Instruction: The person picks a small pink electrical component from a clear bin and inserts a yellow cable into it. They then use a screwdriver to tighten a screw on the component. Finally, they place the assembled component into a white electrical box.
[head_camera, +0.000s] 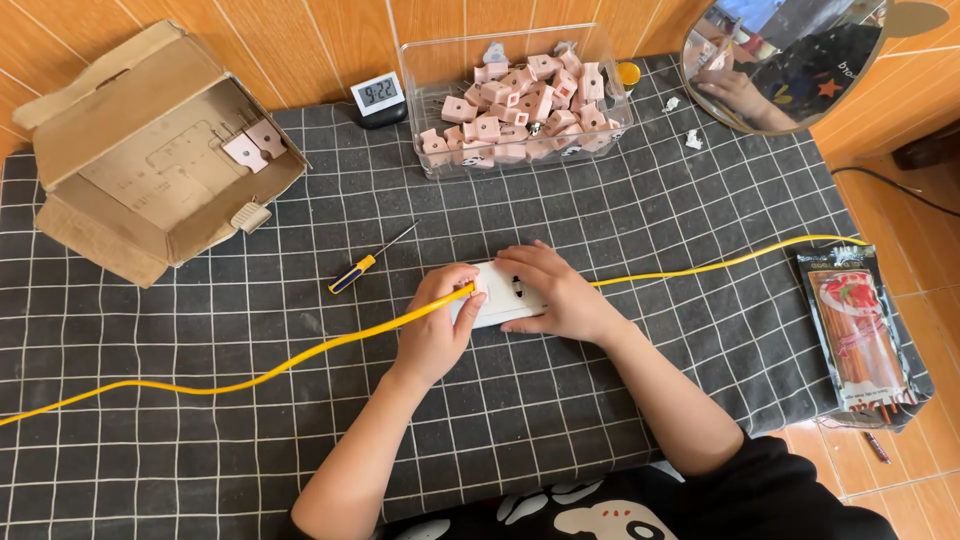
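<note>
White wall socket (505, 295), table centre: left hand (437, 330) pinches yellow cable (300, 358); right hand (560, 295) flat, fingers spread on it. Screwdriver (365, 264) at ten o'clock.

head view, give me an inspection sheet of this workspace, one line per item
surface: table under a dark cloth with a white grid, wooden wall behind
job's things: white socket plate lying flat between both hands, yellow cable at its left end
clutter: open cardboard box, clear bin of pink parts, small digital clock, screwdriver, snack packet at the right edge, white scraps
grippers: left hand pinches the yellow cable at the plate; right hand rests on the plate
cables: yellow cable crosses the whole cloth, loose, running left and right of the plate
surroundings: round mirror top right, tiled floor on the right
</note>
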